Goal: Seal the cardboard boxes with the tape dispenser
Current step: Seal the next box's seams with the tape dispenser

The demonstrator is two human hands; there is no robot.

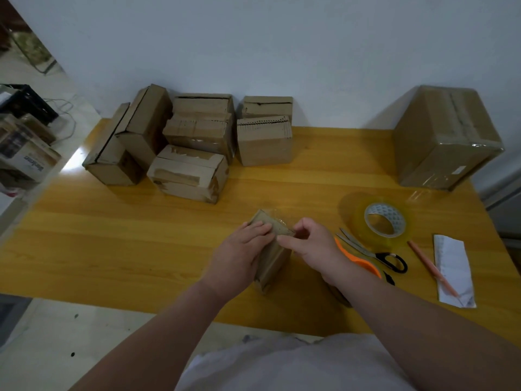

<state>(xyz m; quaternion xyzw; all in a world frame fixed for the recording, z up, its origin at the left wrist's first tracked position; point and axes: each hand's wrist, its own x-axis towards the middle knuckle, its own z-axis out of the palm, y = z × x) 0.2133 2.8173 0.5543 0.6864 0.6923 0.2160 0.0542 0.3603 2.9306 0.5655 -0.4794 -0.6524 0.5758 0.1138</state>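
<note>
One small box (270, 223), left hand (239, 249) flat on it, right hand (313, 244) pinching its corner, scissors (366, 251), tape roll (396, 218) centre right.

Free room over the desk (112, 249) at left, small boxes (191, 142) crowding back left, large box (445, 136) back right, tape roll (380, 221), scissors (366, 252), pencil (431, 266), paper slip (454, 272) cluttering the right.

wall (282, 38): pale blue-grey | table (112, 235): yellow wood | floor (42, 334): light tile
</note>
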